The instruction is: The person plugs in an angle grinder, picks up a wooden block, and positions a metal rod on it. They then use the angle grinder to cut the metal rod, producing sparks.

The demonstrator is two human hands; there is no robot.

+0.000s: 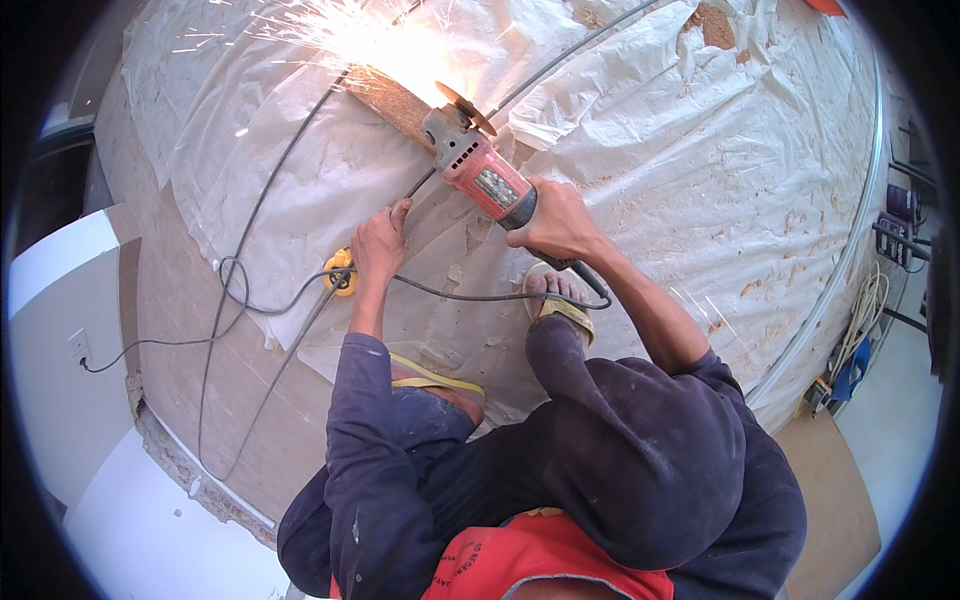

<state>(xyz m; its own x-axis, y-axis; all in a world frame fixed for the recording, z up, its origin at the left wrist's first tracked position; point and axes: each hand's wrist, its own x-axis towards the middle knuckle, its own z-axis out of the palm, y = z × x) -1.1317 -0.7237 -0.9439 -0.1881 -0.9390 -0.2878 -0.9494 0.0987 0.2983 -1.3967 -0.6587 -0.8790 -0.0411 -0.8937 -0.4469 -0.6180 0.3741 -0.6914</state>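
Note:
My right hand (pixel 563 222) grips the rear body of a red and grey angle grinder (pixel 490 180). Its thin disc (pixel 466 108) meets a long dark metal rod (pixel 568 53), and bright sparks (pixel 370 35) fly off to the upper left. My left hand (pixel 379 243) is closed around the same rod, below and left of the disc. Under the rod and the grinder's head lies a brown wooden board (pixel 392 102). The glare hides the board's far end. A black cord (pixel 470 297) runs from the grinder's back end past my left wrist.
A creased pale plastic sheet (pixel 690 190) covers much of the floor. Beside my left wrist sits a yellow rounded object (pixel 341 272). Black cable loops (pixel 232 283) lead to a wall outlet (pixel 80 347). My sandalled feet (pixel 560 292) are close below the cord. Tools and coiled cable (pixel 868 305) stand at right.

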